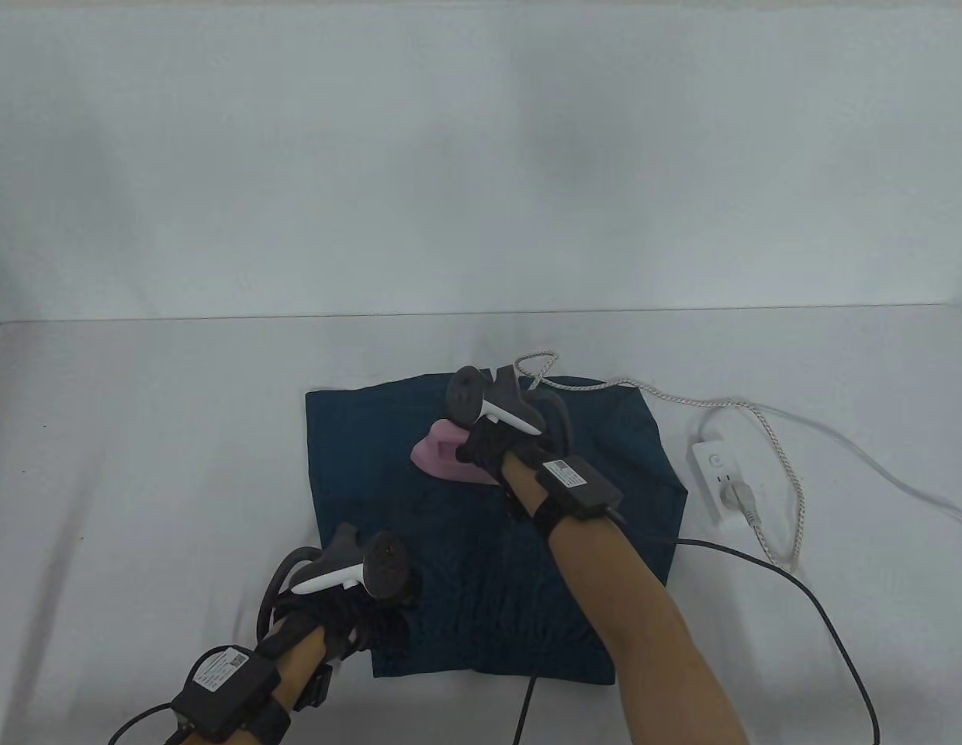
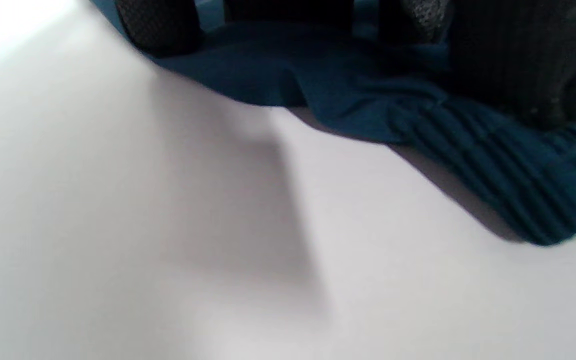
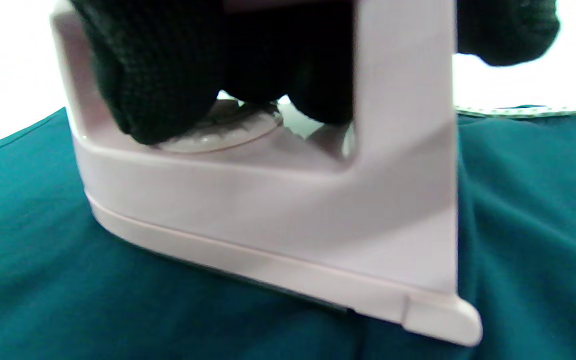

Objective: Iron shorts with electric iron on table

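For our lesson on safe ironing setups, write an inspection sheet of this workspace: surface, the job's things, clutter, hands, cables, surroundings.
Surface: white table, lightly wrinkled covering.
Job's things: dark teal shorts spread flat, ribbed waistband at the near left corner; pink electric iron sits sole down on the shorts, upper middle.
Clutter: nothing seen.
Hands: right hand grips the iron's handle; left hand rests on the shorts' near left corner.
Cables: braided iron cord runs to a white power strip on the table's right, plug inserted; the strip's white lead exits right; black glove cables trail off the near edge.
Surroundings: plain white backdrop behind the table.
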`<action>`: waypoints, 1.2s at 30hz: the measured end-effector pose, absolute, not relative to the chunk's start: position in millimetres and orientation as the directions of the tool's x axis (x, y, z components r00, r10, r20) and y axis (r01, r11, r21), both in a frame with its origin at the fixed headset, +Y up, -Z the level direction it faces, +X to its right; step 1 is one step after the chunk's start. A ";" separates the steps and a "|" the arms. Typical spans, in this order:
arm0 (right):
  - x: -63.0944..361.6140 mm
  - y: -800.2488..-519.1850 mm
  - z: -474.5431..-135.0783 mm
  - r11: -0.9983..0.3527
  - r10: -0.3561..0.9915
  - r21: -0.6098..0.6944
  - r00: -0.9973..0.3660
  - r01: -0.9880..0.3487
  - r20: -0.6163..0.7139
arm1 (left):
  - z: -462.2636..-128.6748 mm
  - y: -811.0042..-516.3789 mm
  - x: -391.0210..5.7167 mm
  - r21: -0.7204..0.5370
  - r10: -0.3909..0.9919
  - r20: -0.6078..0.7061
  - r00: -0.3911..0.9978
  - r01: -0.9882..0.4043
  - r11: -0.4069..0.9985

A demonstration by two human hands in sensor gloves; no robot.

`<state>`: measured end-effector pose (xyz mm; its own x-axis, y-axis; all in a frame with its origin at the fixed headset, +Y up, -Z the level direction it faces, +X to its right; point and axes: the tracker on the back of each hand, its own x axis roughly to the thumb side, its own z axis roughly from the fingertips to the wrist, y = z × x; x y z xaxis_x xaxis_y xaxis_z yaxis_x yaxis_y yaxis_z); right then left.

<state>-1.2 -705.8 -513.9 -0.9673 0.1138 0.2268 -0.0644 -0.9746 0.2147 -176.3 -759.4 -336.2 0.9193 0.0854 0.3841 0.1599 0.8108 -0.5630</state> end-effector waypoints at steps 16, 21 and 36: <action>-108.9 -705.6 -496.1 -0.974 0.123 0.227 -0.900 -0.027 0.418 | -335.9 -759.9 -176.9 -0.565 0.089 0.382 0.920 0.156 0.811; -111.2 -705.8 -492.9 -0.971 0.129 0.238 -0.900 -0.030 0.416 | -335.9 -759.9 -177.0 -0.565 0.090 0.382 0.920 0.156 0.810; -34.1 -705.8 -487.4 -0.970 0.117 0.241 -0.939 -0.038 0.324 | -335.9 -759.3 -176.6 -0.566 0.081 0.380 0.922 0.162 0.809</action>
